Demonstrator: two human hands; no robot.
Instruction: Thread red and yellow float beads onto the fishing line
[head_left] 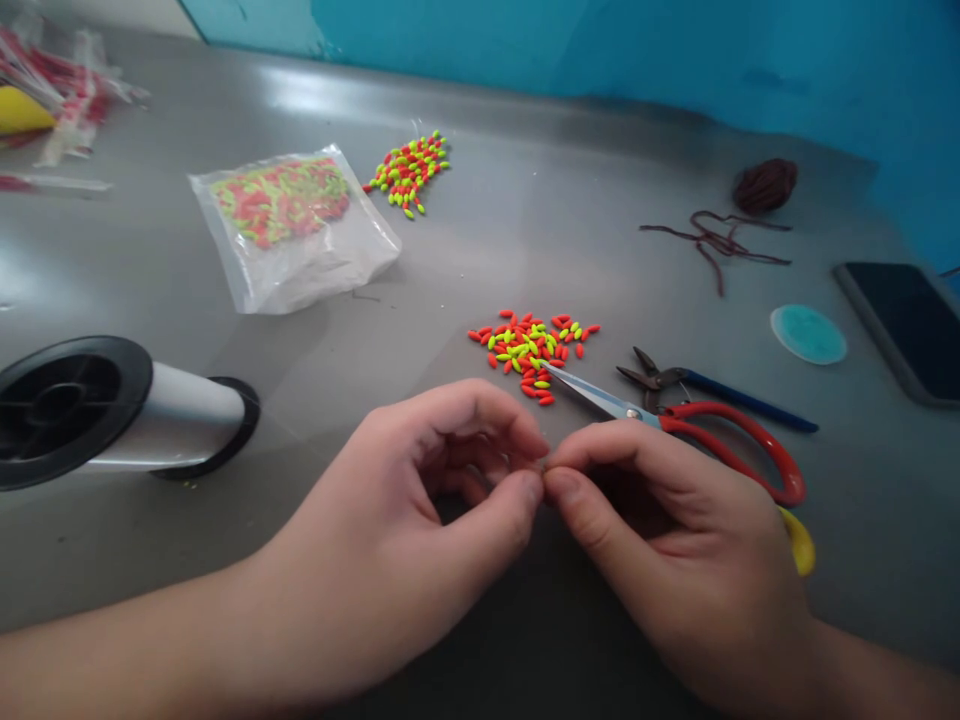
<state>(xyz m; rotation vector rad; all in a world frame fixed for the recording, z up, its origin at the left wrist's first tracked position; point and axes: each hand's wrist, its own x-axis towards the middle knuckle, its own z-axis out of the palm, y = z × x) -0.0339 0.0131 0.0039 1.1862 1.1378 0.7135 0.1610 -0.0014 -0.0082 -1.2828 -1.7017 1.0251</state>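
Observation:
My left hand (409, 520) and my right hand (694, 555) meet at their fingertips in the lower middle of the head view. Each pinches with thumb and index finger, and what lies between them is too small to make out. Just beyond the fingers is a loose pile of small red and yellow-green oval beads (525, 345). Scissors (720, 425) with red handles lie behind my right hand, blades pointing at the beads. Part of the scissors is hidden by that hand. Pliers (742, 400) with a blue handle rest beside them.
A spool of clear line (191, 415) lies left. Behind it are a plastic bag of beads (300, 235) and another bead pile (412, 170). Brown cord (720, 240), a cord ball (765, 185), a teal disc (808, 334) and a phone (911, 330) are right; plastic wrappers (75, 90) far left.

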